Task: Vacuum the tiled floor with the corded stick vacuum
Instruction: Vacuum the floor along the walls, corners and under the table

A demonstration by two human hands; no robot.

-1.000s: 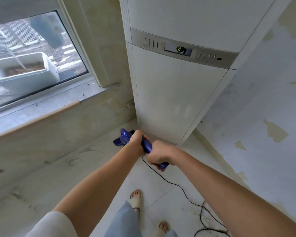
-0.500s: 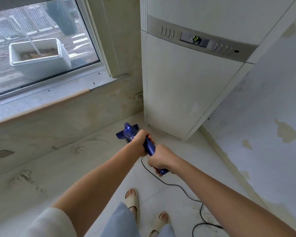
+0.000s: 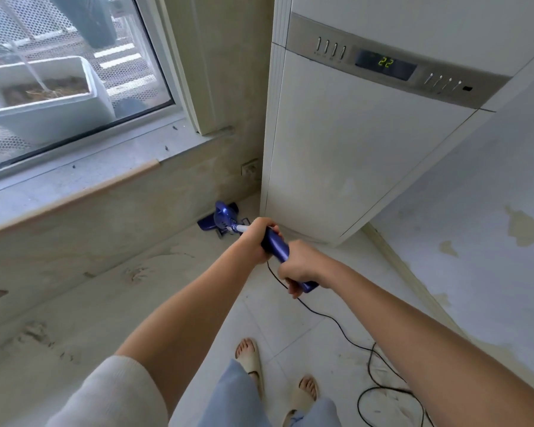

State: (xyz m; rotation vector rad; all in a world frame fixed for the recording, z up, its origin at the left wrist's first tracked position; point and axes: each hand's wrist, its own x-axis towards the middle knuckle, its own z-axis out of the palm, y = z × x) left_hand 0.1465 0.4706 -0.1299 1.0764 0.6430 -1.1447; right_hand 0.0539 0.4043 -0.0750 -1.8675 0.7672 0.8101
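Both hands grip the vacuum (image 3: pixel 275 245) handle: right hand (image 3: pixel 301 268) wraps the near, upper end, fingers curled round it; left hand (image 3: pixel 255 240) wraps it farther down, just above the pale tube; cord (image 3: pixel 336 323) drops from the handle and trails over the floor (image 3: pixel 290 318) to loops at lower right; two feet in pale slides (image 3: pixel 253 362) stand on the tiles below the arms; vacuum head (image 3: pixel 219 218) sits on the floor in the corner, near the wall under the sill (image 3: pixel 74 180) and beside the white cabinet (image 3: pixel 336 149); cabinet display (image 3: pixel 385 62) reads 22; planter (image 3: pixel 43 97) outside the window.
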